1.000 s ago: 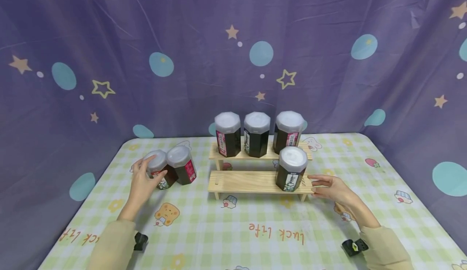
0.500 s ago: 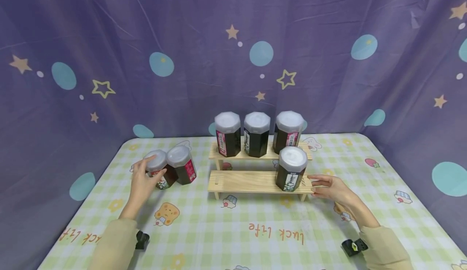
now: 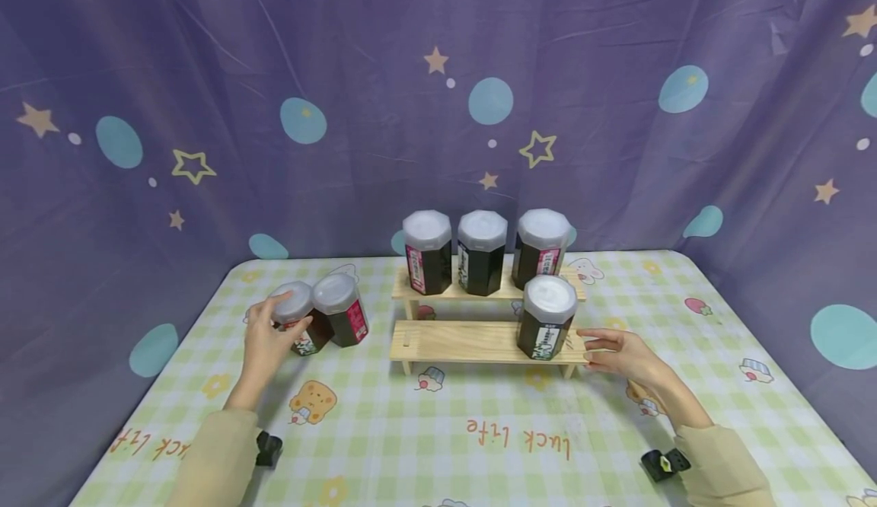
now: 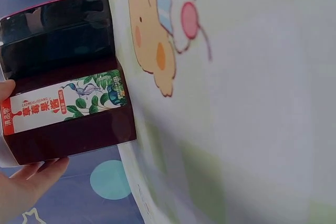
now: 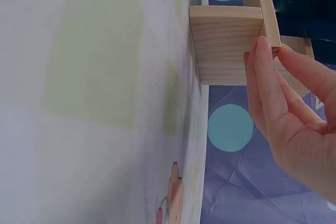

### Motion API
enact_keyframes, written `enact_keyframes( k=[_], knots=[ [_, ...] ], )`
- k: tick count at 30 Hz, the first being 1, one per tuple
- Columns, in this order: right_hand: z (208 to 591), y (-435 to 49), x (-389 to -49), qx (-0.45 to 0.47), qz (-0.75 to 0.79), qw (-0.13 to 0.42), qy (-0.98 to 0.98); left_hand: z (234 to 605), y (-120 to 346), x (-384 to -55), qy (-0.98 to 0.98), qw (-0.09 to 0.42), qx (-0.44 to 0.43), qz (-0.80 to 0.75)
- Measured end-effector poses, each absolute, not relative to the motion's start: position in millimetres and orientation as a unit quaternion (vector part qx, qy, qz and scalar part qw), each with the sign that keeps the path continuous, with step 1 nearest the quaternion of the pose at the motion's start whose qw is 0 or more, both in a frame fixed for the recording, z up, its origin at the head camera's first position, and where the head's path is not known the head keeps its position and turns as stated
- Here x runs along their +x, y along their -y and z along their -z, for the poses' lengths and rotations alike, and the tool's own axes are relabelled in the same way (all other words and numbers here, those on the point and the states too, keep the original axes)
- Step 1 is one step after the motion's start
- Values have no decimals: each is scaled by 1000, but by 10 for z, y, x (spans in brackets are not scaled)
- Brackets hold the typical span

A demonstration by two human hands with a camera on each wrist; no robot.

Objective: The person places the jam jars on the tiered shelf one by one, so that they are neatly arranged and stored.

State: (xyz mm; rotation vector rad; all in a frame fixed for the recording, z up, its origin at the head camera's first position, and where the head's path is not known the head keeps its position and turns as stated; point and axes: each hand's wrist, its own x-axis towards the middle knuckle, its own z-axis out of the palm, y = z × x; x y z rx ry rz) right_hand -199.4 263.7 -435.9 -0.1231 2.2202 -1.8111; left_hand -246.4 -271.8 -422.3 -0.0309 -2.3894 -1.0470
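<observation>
My left hand grips a dark eight-sided jam jar with a frosted lid, thumb on one side and fingers on the other. Its white label with red print faces the left wrist camera. Close against it stands a second jam jar with a pink label. My right hand pinches the right end of a two-tier wooden shelf; in the right wrist view the thumb lies over the board and the fingers lie under it. One jam jar stands on the lower tier, near that hand.
Along the upper tier stand three more jars: a left one, a middle one and a right one, partly behind the lower jar. A green-checked cloth covers the table. Behind it hangs a purple curtain.
</observation>
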Motion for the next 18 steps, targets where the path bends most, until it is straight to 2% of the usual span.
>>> enact_keyframes(
  k=[18],
  knots=[
    [4378,-2636,-1989,-45,626,133,-767,4249,2775,-2533,872,298,-12,388]
  ],
)
